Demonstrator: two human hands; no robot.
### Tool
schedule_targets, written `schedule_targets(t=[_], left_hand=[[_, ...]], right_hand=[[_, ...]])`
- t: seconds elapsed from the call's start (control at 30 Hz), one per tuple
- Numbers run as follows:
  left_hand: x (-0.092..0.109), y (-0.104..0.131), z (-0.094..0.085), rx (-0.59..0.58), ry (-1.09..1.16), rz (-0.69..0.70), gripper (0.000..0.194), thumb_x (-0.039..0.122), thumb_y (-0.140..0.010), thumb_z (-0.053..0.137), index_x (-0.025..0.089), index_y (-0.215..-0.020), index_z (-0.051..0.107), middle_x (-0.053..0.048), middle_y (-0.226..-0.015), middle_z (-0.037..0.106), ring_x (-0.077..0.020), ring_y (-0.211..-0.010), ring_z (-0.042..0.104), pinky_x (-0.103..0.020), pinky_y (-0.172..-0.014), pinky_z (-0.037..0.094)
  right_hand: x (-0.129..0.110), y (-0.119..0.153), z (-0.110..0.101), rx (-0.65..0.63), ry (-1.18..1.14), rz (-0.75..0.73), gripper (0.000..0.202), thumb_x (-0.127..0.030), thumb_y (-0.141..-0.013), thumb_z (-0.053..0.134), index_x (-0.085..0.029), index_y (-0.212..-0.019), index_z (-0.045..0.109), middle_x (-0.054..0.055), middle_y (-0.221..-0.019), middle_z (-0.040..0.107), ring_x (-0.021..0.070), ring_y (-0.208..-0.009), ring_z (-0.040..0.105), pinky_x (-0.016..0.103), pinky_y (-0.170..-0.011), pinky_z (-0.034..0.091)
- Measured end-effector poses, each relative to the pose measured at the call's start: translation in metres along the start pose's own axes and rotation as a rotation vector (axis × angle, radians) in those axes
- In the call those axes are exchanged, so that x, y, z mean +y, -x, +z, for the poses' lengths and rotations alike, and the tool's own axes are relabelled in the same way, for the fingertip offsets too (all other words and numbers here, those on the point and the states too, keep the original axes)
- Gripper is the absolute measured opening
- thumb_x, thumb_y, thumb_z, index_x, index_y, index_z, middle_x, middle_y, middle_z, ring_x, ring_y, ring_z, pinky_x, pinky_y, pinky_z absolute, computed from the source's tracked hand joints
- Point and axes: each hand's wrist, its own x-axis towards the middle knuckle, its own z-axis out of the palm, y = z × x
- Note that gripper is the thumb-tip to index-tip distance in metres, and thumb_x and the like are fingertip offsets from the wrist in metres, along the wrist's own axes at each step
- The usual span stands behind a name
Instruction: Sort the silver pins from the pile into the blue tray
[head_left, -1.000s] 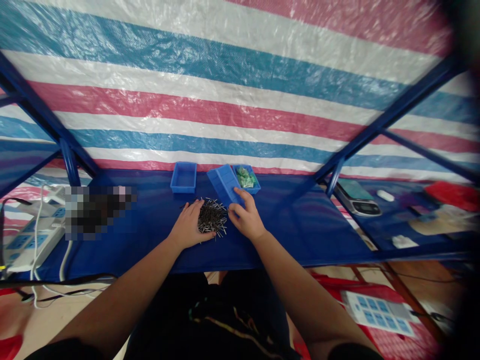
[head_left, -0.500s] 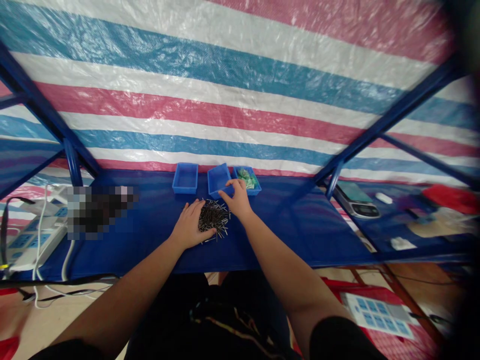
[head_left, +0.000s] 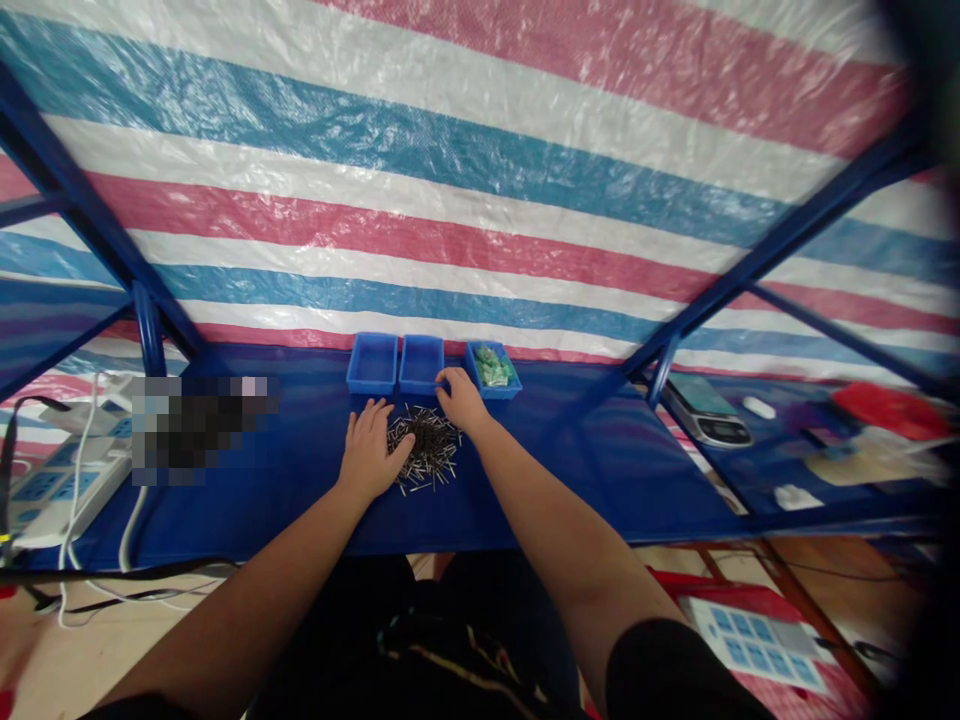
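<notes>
Head cam: pile of thin metal pcs (head_left: 430,450) on blue table (head_left: 570,480), front & ctr, just nearer the wearer than mid tray (head_left: 421,360). Pcs short, straight, v. thin; mix of dk grey-brown & bright silver, crossing at all angles. Ctr dense & darker; edges looser, w/ shiny strays poking out, esp. near side & R. Tips too small to make out.

L hand (head_left: 367,450): palm down at pile's L edge, fingers loosely spread fwd, thumb out over the pcs. R hand (head_left: 461,402): by near R corner of mid tray, fingers bent; can't tell if they pinch the rim or just touch it.

Behind pile, 3 blue trays in a row: L tray (head_left: 373,358) right beside mid tray, then small gap, then R tray (head_left: 505,392) w/ green packets (head_left: 492,368). Striped sheet (head_left: 450,150) at back. Far R: scale (head_left: 705,402).
</notes>
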Motion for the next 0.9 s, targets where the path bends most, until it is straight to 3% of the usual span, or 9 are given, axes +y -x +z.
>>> schedule_targets(t=[0.2, 0.43, 0.5, 0.6, 0.73, 0.8, 0.9], left_hand=[[0.000, -0.001, 0.001, -0.031, -0.009, 0.004, 0.059, 0.052, -0.096, 0.050, 0.017, -0.144, 0.049, -0.017, -0.156, 0.047, -0.0336, -0.151, 0.034, -0.062, -0.124, 0.022], [-0.002, -0.001, 0.003, -0.041, -0.025, 0.002, 0.059, 0.052, -0.097, 0.049, 0.017, -0.143, 0.050, -0.017, -0.156, 0.047, -0.0335, -0.151, 0.035, -0.062, -0.124, 0.021], [-0.002, -0.002, 0.003, -0.040, -0.020, -0.003, 0.058, 0.053, -0.097, 0.049, 0.018, -0.143, 0.050, -0.016, -0.157, 0.046, -0.0334, -0.151, 0.035, -0.062, -0.124, 0.022], [-0.002, -0.002, 0.003, -0.050, -0.013, -0.011, 0.058, 0.053, -0.097, 0.049, 0.018, -0.143, 0.050, -0.017, -0.157, 0.046, -0.0334, -0.151, 0.034, -0.063, -0.124, 0.021], [-0.002, -0.002, 0.003, -0.061, 0.002, -0.011, 0.058, 0.053, -0.098, 0.048, 0.018, -0.144, 0.048, -0.016, -0.158, 0.045, -0.0328, -0.152, 0.033, -0.062, -0.124, 0.020], [-0.003, -0.002, 0.003, -0.053, 0.022, -0.006, 0.057, 0.052, -0.098, 0.049, 0.019, -0.144, 0.048, -0.016, -0.158, 0.045, -0.0324, -0.152, 0.033, -0.062, -0.124, 0.020], [-0.003, -0.001, 0.000, 0.006, 0.059, 0.001, 0.053, 0.049, -0.098, 0.049, 0.021, -0.143, 0.047, -0.015, -0.157, 0.045, -0.0320, -0.152, 0.032, -0.062, -0.124, 0.022]], right_hand=[[0.002, 0.001, 0.000, -0.026, 0.005, -0.033, 0.020, -0.012, -0.088, 0.053, -0.021, -0.103, 0.062, 0.008, -0.107, 0.064, 0.0242, -0.108, 0.060, 0.042, -0.103, 0.047], [-0.005, 0.011, -0.010, -0.062, -0.026, -0.104, 0.044, -0.016, -0.087, 0.059, -0.019, -0.131, 0.056, 0.012, -0.133, 0.061, 0.0251, -0.129, 0.054, 0.044, -0.114, 0.041], [-0.009, 0.019, -0.021, 0.014, -0.006, -0.146, 0.042, -0.017, -0.087, 0.059, -0.019, -0.129, 0.056, 0.013, -0.130, 0.060, 0.0259, -0.126, 0.054, 0.044, -0.113, 0.043], [-0.006, 0.033, -0.044, 0.236, 0.081, -0.147, 0.026, -0.018, -0.088, 0.057, -0.020, -0.114, 0.062, 0.011, -0.117, 0.060, 0.0258, -0.117, 0.056, 0.043, -0.108, 0.045], [0.025, 0.051, -0.072, 0.579, 0.292, 0.130, 0.021, -0.022, -0.083, 0.061, -0.018, -0.104, 0.066, 0.015, -0.115, 0.057, 0.0327, -0.118, 0.052, 0.053, -0.108, 0.040], [0.045, 0.056, -0.079, 0.543, 0.323, 0.259, 0.026, -0.026, -0.078, 0.065, -0.018, -0.104, 0.067, 0.016, -0.113, 0.058, 0.0363, -0.119, 0.051, 0.058, -0.106, 0.040], [0.067, 0.059, -0.080, 0.339, 0.209, 0.243, 0.029, -0.027, -0.080, 0.064, -0.020, -0.108, 0.067, 0.014, -0.113, 0.061, 0.0323, -0.116, 0.056, 0.053, -0.107, 0.043]])
